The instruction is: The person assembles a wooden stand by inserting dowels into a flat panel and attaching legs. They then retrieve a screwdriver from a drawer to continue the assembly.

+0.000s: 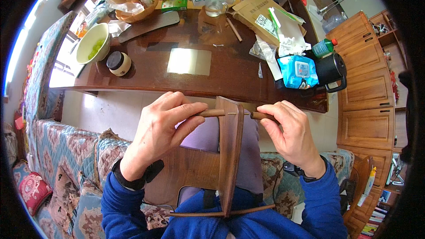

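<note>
Left hand (166,118), right hand (290,128) pinch rods (213,113) at panel (230,150)'s 12 o'clock end.
Each clasps one, seemingly for alignment.

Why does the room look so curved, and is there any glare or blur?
In the head view, a wide fisheye lens bends straight edges, so the wooden cabinets curve near the picture's rim; in the same head view, a pale bright patch shines on the glossy table, while the left hand and right hand show no obvious motion blur.
</note>
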A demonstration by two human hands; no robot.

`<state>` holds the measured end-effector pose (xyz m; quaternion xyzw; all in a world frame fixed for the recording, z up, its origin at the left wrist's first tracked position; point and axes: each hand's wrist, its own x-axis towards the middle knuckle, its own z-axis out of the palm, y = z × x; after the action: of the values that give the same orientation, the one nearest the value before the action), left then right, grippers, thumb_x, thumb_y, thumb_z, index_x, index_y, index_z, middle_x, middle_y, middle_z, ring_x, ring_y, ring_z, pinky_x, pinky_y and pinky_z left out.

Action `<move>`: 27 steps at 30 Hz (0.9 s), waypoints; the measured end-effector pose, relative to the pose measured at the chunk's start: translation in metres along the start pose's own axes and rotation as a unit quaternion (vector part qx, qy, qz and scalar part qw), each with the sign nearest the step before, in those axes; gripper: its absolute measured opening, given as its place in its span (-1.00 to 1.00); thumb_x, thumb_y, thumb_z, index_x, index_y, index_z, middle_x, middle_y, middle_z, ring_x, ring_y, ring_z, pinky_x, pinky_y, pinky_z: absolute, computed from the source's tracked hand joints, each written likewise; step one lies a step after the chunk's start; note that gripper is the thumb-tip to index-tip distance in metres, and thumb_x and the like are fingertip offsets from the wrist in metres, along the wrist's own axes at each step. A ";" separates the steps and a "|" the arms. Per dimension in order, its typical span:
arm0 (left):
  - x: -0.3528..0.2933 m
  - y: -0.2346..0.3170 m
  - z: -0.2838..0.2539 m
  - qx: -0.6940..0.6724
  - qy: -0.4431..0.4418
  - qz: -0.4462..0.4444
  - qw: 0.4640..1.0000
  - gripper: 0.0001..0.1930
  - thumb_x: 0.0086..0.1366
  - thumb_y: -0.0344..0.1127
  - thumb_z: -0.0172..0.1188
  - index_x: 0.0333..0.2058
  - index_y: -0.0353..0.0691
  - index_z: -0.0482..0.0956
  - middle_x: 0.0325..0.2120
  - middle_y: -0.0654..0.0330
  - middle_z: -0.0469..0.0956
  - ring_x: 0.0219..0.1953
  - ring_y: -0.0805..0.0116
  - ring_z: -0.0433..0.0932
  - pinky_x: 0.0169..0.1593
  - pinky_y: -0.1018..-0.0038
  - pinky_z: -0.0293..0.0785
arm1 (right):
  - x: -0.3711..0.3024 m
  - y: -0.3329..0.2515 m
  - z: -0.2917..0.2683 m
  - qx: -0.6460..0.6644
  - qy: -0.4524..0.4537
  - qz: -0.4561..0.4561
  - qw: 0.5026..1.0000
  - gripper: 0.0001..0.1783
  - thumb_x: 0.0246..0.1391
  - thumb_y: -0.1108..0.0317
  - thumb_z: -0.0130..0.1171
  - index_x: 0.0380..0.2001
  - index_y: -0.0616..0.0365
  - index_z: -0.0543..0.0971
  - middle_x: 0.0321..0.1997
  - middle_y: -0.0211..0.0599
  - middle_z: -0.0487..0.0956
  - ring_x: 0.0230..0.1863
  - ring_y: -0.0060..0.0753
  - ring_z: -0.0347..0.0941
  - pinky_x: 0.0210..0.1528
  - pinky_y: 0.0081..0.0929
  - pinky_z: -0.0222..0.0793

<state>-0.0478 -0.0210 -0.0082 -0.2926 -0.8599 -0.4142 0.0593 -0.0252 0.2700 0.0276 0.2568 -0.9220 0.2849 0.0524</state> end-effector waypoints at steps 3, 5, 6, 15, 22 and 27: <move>0.001 0.002 0.000 0.004 -0.005 -0.001 1.000 -0.78 0.22 -0.35 0.38 -0.16 -0.24 0.72 -0.45 0.14 0.54 -0.37 0.17 0.55 -0.28 0.32 0.51 | 0.001 0.002 0.002 0.013 0.010 0.002 1.000 -0.75 0.02 0.55 0.31 -0.19 0.31 0.59 -0.38 -0.10 0.57 -0.35 -0.05 0.50 -0.29 -0.23 0.40; 0.003 0.003 0.001 0.006 -0.004 0.004 1.000 -0.79 0.21 -0.35 0.39 -0.17 -0.23 0.73 -0.45 0.14 0.54 -0.37 0.17 0.55 -0.28 0.32 0.51 | 0.002 0.003 0.003 0.011 0.010 -0.004 1.000 -0.75 0.02 0.55 0.32 -0.19 0.31 0.60 -0.38 -0.10 0.57 -0.35 -0.05 0.50 -0.29 -0.23 0.40; 0.003 0.003 0.001 0.003 -0.003 0.005 1.000 -0.77 0.20 -0.37 0.39 -0.15 -0.24 0.73 -0.45 0.14 0.54 -0.38 0.19 0.53 -0.30 0.33 0.48 | 0.002 0.003 0.003 0.008 0.010 -0.005 1.000 -0.75 0.01 0.55 0.32 -0.19 0.31 0.60 -0.38 -0.10 0.57 -0.35 -0.05 0.50 -0.30 -0.23 0.40; 0.008 0.006 -0.002 0.048 -0.003 0.038 0.998 -0.75 0.15 -0.37 0.42 -0.16 -0.20 0.73 -0.44 0.16 0.53 -0.39 0.19 0.51 -0.32 0.32 0.46 | 0.006 0.004 0.004 0.002 0.023 -0.025 0.999 -0.74 0.00 0.54 0.34 -0.19 0.31 0.61 -0.36 -0.10 0.59 -0.34 -0.06 0.53 -0.30 -0.25 0.43; 0.011 0.013 -0.007 0.106 -0.011 0.046 0.993 -0.76 0.14 -0.35 0.42 -0.18 -0.15 0.72 -0.44 0.21 0.52 -0.38 0.21 0.53 -0.30 0.34 0.50 | 0.008 0.003 -0.002 0.014 0.006 -0.012 1.000 -0.71 -0.07 0.57 0.39 -0.23 0.26 0.59 -0.38 -0.15 0.60 -0.39 -0.12 0.55 -0.37 -0.31 0.44; 0.013 0.012 -0.007 0.110 -0.012 0.052 0.992 -0.78 0.16 -0.34 0.40 -0.18 -0.13 0.71 -0.43 0.23 0.52 -0.36 0.23 0.54 -0.28 0.35 0.53 | 0.012 0.007 -0.005 0.007 -0.008 -0.027 1.000 -0.74 -0.08 0.58 0.40 -0.28 0.26 0.57 -0.39 -0.15 0.60 -0.40 -0.13 0.57 -0.38 -0.32 0.45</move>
<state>-0.0530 -0.0143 0.0092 -0.3337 -0.8844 -0.3098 0.1022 -0.0394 0.2724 0.0307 0.2846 -0.9130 0.2879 0.0504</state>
